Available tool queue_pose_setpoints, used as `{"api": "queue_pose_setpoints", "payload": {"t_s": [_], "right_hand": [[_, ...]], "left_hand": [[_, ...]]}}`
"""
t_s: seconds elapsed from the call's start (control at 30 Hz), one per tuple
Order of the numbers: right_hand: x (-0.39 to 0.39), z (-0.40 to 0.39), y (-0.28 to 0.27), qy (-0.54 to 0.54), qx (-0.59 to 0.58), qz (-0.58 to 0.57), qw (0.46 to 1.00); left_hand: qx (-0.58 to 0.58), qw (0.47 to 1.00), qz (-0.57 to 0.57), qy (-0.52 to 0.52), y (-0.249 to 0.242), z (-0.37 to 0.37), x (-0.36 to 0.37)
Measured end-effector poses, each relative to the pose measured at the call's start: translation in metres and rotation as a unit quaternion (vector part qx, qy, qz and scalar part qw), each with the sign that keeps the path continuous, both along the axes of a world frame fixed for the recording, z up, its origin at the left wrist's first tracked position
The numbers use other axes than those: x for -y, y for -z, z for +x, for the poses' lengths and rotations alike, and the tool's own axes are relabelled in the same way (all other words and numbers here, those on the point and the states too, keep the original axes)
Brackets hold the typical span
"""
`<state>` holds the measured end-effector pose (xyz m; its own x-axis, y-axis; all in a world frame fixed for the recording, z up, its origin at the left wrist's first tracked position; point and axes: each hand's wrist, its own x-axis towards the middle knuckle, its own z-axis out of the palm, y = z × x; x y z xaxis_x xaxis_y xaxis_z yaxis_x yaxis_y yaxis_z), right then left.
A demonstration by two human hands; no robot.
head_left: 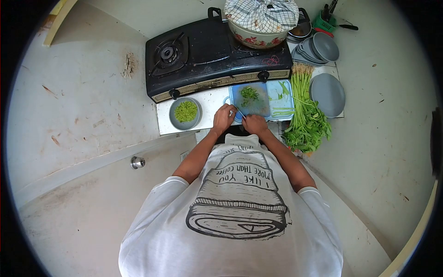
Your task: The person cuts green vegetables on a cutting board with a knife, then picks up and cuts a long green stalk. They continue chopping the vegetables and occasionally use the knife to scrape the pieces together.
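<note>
A small knife (241, 113) is in my right hand (255, 124), its fingers wrapped round the handle and its blade slanting up and left. My left hand (224, 117) is closed beside the blade's tip, at the left edge of the cutting board; whatever its fingers pinch is too small to make out. On the blue-grey cutting board (258, 102) lies a small heap of chopped green leaves (249, 93). The board rests in a light blue tray (288, 99), with cut green stems (282, 111) on its right side.
A grey bowl (198, 121) of finely chopped green pieces stands left. Behind is a black gas stove (198, 57) bearing a cloth-covered flowered pot (258, 39). A bunch of long-stemmed leafy greens (302, 104) lies right, beside a grey plate (327, 95) and stacked grey bowls (325, 46).
</note>
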<state>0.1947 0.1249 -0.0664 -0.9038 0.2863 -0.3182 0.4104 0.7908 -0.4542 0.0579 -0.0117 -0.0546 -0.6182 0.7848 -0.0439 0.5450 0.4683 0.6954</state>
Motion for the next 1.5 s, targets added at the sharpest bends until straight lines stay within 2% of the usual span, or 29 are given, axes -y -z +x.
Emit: {"api": "queue_pose_setpoints", "payload": {"t_s": [0.2,0.33,0.53,0.67,1.13,1.23,1.33,1.5], "right_hand": [[-0.012,0.013,-0.003,0.022,0.028,0.002,0.999],[-0.021,0.016,-0.004,0.067,0.001,0.016,0.998],[-0.025,0.013,-0.005,0.073,0.003,0.017,0.997],[-0.022,0.016,-0.007,0.049,-0.009,0.016,0.999],[-0.014,0.013,0.005,0.033,-0.015,0.033,0.999],[-0.014,0.009,0.005,0.042,-0.032,0.026,0.998],[-0.016,0.009,0.005,0.050,-0.030,0.018,0.998],[-0.016,0.012,0.002,0.060,-0.035,0.021,0.997]], "left_hand": [[-0.042,0.998,0.002,0.042,0.005,-0.004,0.003],[-0.086,0.992,0.016,0.087,0.005,-0.012,-0.001],[-0.045,0.996,0.044,0.063,0.005,-0.017,-0.023],[-0.036,0.997,0.020,0.058,0.013,-0.017,-0.031],[-0.008,1.000,0.024,0.003,0.008,-0.005,-0.025],[-0.051,0.997,0.056,0.007,0.014,-0.005,-0.022],[-0.008,1.000,0.017,-0.001,0.009,-0.006,-0.020],[0.007,0.999,0.029,-0.017,0.006,-0.004,-0.023]]}}
